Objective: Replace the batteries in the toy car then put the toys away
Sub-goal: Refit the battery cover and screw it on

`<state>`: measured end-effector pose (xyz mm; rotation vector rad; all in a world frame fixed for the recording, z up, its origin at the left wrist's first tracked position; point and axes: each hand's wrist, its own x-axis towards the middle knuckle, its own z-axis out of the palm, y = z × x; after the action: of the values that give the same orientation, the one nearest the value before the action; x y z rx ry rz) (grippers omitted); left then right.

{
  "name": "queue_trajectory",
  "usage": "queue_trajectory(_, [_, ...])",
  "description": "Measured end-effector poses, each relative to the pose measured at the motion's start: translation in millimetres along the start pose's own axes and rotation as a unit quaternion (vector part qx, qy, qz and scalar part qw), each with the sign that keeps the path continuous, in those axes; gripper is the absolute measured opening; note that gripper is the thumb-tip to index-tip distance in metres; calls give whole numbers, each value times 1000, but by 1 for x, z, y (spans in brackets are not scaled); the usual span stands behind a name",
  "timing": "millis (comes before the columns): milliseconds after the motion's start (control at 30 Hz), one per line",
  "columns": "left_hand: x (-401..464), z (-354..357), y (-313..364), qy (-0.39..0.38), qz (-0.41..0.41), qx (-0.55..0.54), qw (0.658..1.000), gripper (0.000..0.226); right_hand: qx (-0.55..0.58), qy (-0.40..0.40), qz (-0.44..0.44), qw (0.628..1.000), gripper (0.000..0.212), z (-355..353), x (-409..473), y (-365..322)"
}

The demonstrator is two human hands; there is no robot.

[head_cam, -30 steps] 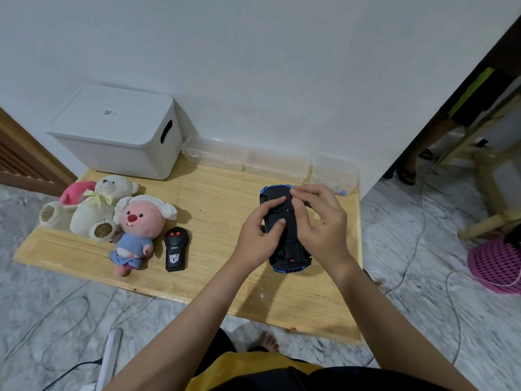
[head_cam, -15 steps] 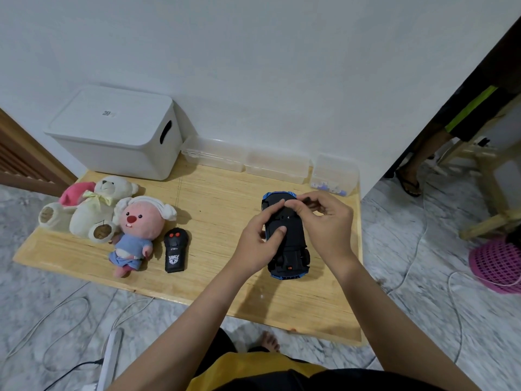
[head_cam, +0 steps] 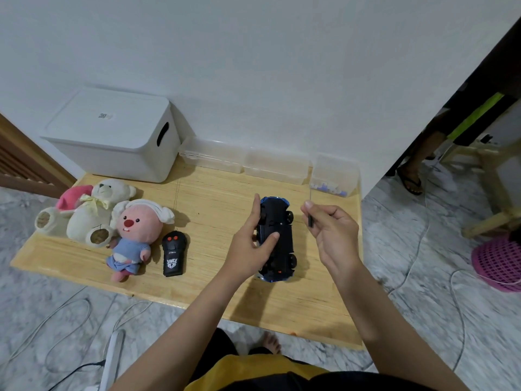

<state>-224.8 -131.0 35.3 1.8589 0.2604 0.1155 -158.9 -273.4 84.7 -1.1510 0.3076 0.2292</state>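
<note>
On the table (head_cam: 214, 201), car (head_cam: 277, 238) belly-up for its batteries.
My left hand (head_cam: 253, 244) clamps the car so the underside faces me; my right hand (head_cam: 332, 232), just beside it, pinches a thin screwdriver (head_cam: 310, 220), probably for the cover.

Table (head_cam: 214, 210): pale wood, matt, fine straight grain. Toy car (head_cam: 277, 235) underside: dark, slightly glossy plastic. Left of frame, teddy bear (head_cam: 95, 210): fuzzy cloth.
</note>
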Motion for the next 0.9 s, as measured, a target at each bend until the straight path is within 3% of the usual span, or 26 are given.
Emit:
queue_trajectory(133, [8,-2,-8,55,-12,148,987,82,39,17,47,998,19,-3,-1,5])
queue_trajectory(267, [23,-3,-6,50,-33,367,928,77,39,11,71,997,21,-8,-1,10])
queue_trajectory(367, [35,3,-11,27,-80,462,883,78,35,10,74,997,20,-10,0,12])
queue_trajectory(700, [57,23,-25,-63,-120,524,841,76,20,16,70,997,21,-20,3,16])
queue_trajectory(900, [69,20,-8,-193,-212,416,863,88,27,17,79,996,22,-21,5,22])
